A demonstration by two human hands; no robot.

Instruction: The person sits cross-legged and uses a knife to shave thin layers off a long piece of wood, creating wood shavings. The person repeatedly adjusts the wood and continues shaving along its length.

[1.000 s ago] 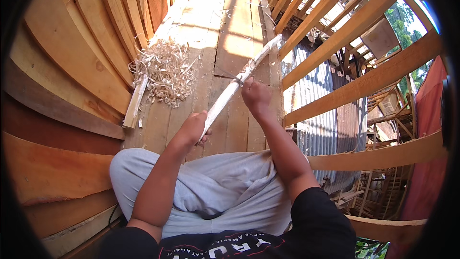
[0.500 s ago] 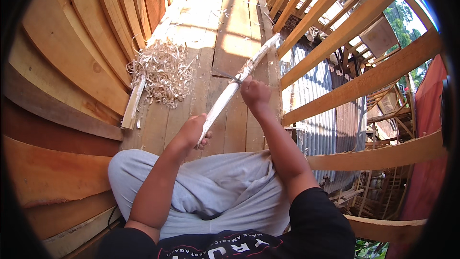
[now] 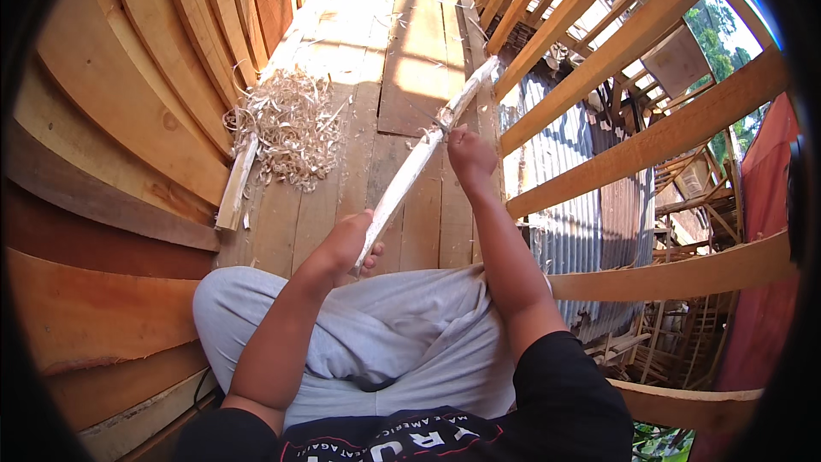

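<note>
2 hands on 1 stick (image 3: pixel 410 173): my left hand (image 3: pixel 349 244) is wrapped around its near end, just above my lap, and my right hand (image 3: pixel 469 156) sits about halfway up it, fingers pressed together around what looks like a thin blade (image 3: pixel 425 113) laid across the wood. I cannot make out the handle, so I only judge it a knife. The stick runs from my left grip up and away to the right, its far end reaching the railing (image 3: pixel 599 60).

As for how far along I am, I would say partway. Below my right hand the stick shows pale and smooth, which reads as already shaved. Above that hand it looks rougher and darker, with ragged edges, so that stretch still seems to need work. The heap of shavings (image 3: pixel 286 124) on the floor (image 3: pixel 410 77), well to the left of the stick, suggests a fair amount has been cut already. 1 other pale strip (image 3: pixel 235 184) lies left of the stick, beside the heap; whether it is finished I cannot tell.

Curved planks (image 3: pixel 128 111) rise further left of the stick, and my grey trousers (image 3: pixel 402 325) lie under its near end.
</note>
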